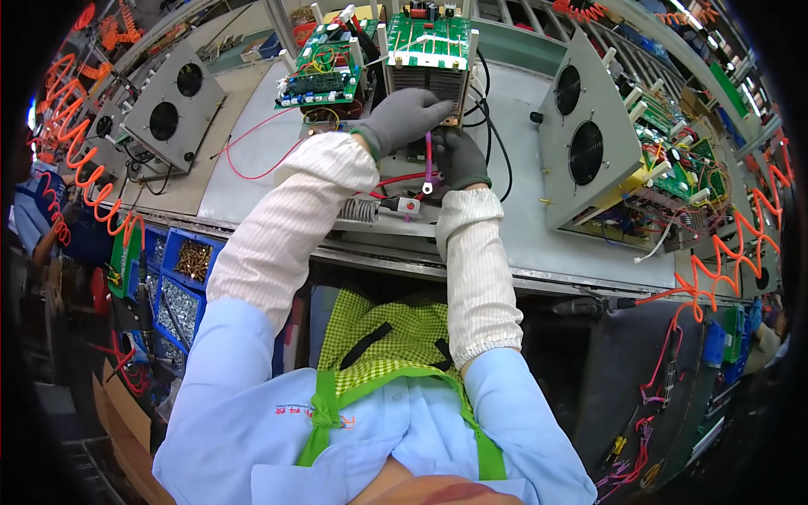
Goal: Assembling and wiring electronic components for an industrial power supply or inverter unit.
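A power unit stands before me, with a green circuit board point(429, 42) above a finned heat sink point(433, 82). My left hand point(400, 119), in a grey glove, lies across the heat sink's lower front, fingers together and pointing right. Close beside it, my right hand point(461, 160), also gloved, is curled under the heat sink's right corner. Between the hands hangs a purple-sleeved cable point(428, 156) with a ring terminal point(427, 188) at its lower end. What the fingertips of either hand grip is hidden. Below sits a small white block point(408, 204) beside red wires.
Another circuit board assembly point(320, 80) adjoins the unit at left. Grey panels with fans stand at left point(172, 109) and right point(585, 135). Black cables point(505, 147) loop right of my hands. Blue bins point(178, 303) hold screws below left. A power screwdriver point(593, 305) lies along the front edge.
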{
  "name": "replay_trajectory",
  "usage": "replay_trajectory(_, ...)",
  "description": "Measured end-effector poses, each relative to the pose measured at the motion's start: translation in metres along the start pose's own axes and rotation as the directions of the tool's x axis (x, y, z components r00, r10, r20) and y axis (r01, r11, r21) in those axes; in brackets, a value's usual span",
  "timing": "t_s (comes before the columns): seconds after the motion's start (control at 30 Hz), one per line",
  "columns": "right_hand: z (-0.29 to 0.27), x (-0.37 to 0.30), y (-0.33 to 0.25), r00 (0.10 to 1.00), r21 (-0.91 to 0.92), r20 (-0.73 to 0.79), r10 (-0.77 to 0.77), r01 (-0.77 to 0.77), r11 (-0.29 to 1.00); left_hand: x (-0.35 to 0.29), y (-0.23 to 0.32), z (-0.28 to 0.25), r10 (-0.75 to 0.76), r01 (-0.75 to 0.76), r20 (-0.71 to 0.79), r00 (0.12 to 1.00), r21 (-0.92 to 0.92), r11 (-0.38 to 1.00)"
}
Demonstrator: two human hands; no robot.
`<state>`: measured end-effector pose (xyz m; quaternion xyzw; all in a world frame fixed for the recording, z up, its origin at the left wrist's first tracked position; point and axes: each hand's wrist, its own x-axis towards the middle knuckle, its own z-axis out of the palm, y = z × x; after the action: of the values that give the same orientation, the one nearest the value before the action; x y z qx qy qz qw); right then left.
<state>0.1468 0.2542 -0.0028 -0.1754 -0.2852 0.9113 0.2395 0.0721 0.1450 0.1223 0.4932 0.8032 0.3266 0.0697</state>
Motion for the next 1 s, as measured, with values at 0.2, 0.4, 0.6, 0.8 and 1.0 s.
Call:
replay_trajectory(0.2,-0.005,-0.002,-0.006,0.997,-0.443,0.052,-0.061,0.077,0.893,0.001,0.000,0.002,-0.103,0.072,0.139,0.985,0.207,0.976)
replay_trajectory(0.4,-0.010,0.001,-0.009,0.995,-0.397,-0.032,-0.089,0.069,0.915,-0.045,-0.008,-0.008,-0.216,-0.206,0.627,0.749,0.530,0.823)
replay_trajectory(0.6,-0.013,0.005,0.005,0.936,-0.599,0.163,-0.313,0.346,0.722,-0.061,-0.035,0.016,-0.325,-0.245,0.691,0.645,0.590,0.769)
replay_trajectory(0.8,0.004,0.000,0.002,0.991,-0.283,0.008,-0.132,0.129,0.950,-0.064,-0.038,-0.009,-0.044,-0.355,0.748,0.662,0.365,0.860)
replay_trajectory(1.0,-0.026,0.013,0.004,0.931,-0.560,0.182,-0.316,0.363,0.745,-0.062,0.015,-0.062,0.026,-0.230,0.665,0.746,0.222,0.948)
